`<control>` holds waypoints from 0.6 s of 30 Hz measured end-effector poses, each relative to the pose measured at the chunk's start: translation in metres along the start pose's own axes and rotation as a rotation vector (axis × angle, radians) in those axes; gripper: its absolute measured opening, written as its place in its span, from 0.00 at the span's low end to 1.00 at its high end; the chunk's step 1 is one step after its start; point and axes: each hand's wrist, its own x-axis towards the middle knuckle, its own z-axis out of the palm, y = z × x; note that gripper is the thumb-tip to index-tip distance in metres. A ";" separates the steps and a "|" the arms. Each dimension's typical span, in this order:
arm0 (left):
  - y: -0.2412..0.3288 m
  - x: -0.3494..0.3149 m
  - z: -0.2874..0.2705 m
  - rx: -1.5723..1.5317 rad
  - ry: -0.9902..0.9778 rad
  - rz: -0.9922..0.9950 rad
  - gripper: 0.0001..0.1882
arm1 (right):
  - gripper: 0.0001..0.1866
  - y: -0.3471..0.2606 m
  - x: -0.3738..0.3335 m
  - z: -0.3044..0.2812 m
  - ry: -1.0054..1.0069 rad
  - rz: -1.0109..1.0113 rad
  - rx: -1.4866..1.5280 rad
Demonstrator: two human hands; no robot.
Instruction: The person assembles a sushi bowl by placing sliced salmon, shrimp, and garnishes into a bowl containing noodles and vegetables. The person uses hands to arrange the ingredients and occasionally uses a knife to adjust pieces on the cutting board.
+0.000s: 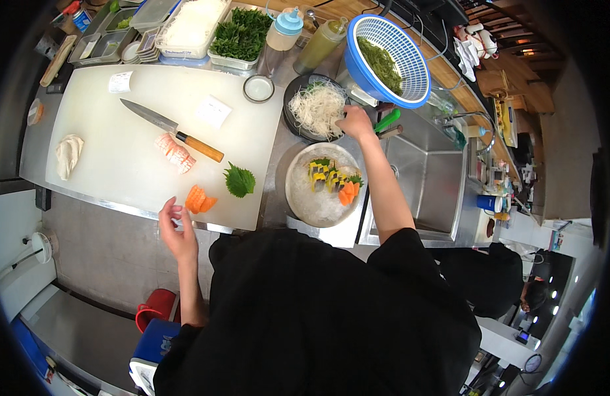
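Note:
Over the right edge of a dark round bowl (pixel 289 125), my right hand (pixel 356 124) reaches into a heap of shredded white radish (pixel 315 109). Its fingers are curled in on the strands. My left hand (pixel 178 231) hovers at the near edge of the white cutting board (pixel 87 119), fingers apart and holding nothing. Close to it lie sliced orange fish pieces (pixel 199 200). A green shiso leaf (pixel 239 180), a pale pink sliced block (pixel 175 153) and a knife (pixel 169 125) rest on the board. Below the bowl, a round plate of ice (pixel 305 208) carries yellow-and-grey slices, orange slices and leaves.
A blue basket (pixel 417 99) of green seaweed stands at the back right, beside the sink (pixel 437 178). Squeeze bottles (pixel 323 45) and a tray of chopped greens (pixel 242 33) line the back. A folded cloth (pixel 70 157) lies left. Another person (pixel 483 274) is at the right.

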 end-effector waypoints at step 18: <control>0.049 -0.005 0.011 0.041 -0.146 0.117 0.18 | 0.10 -0.023 0.016 -0.005 0.532 -0.225 0.165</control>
